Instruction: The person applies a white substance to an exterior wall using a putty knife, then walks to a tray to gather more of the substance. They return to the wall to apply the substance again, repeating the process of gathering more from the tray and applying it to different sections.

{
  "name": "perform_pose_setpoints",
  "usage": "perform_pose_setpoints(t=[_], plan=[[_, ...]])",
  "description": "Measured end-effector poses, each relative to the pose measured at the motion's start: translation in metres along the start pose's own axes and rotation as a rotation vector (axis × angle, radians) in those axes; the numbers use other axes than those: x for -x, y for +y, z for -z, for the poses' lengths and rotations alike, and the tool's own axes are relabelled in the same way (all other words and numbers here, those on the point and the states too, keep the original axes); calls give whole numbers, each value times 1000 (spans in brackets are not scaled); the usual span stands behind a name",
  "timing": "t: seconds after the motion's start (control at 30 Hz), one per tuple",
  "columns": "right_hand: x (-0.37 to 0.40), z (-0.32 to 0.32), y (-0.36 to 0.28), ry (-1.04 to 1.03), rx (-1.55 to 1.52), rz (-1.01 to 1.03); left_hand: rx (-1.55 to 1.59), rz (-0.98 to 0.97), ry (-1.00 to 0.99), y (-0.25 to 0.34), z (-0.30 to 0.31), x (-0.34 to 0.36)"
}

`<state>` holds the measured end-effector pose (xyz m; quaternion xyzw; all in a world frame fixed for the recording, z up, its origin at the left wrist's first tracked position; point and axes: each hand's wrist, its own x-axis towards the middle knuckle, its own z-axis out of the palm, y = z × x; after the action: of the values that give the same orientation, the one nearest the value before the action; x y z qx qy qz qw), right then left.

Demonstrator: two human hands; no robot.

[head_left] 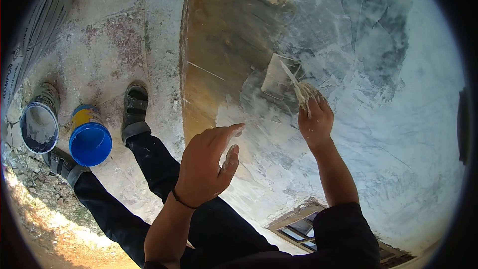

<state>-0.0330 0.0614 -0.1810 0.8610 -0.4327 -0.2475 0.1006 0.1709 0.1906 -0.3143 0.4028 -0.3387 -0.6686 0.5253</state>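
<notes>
My right hand (317, 119) is closed around the putty-caked handle of a putty knife (290, 74), its blade seen nearly edge-on against the wall (398, 134). Beside the blade, a pale squarish patch of putty (274, 77) lies on a darker, bare-looking area. White smears spread over much of the wall around it. My left hand (206, 164) hangs in front of the wall's lower part, holding nothing, thumb and fingers apart. White putty coats its fingertips and thumb, and a dark band circles the wrist.
On the floor at left stand a blue bucket (90, 144) and a second bucket (40, 127) with grey-white residue inside. A printed sack (30, 45) lies at the far left edge. My sandalled feet are near the buckets. A framed window (298, 226) sits in the wall at lower right.
</notes>
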Motion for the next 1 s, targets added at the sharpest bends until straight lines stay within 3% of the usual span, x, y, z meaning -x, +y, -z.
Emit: perform_pose_setpoints(t=[0.03,0.1,0.13,0.23,0.27,0.37,0.5,0.77,0.8,0.93,1.0], plan=[[-4,-2,1,-8,3,9,9,5,7,-1,0,0],[-16,-10,1,-160,166,396,-19,21,10,-6,-1,1],[-29,-14,-4,-140,186,530,-12,29,22,-9,-4,1],[-35,-49,19,-227,172,750,-6,39,7,-18,-14,1],[-27,-59,34,-385,224,732,-1,18,3,-19,-20,0],[-25,-56,49,-502,348,812,24,-21,0,-22,-34,-6],[-15,-36,53,-556,427,916,51,-66,5,-24,-46,-11],[-9,1,22,-656,332,870,27,-85,45,-24,-44,0],[-18,-2,18,-512,262,911,17,-88,52,-24,-44,0],[-56,-30,4,-319,208,889,23,-80,47,-19,-43,1],[-61,-52,6,-618,341,711,17,-89,45,-18,-42,2]])
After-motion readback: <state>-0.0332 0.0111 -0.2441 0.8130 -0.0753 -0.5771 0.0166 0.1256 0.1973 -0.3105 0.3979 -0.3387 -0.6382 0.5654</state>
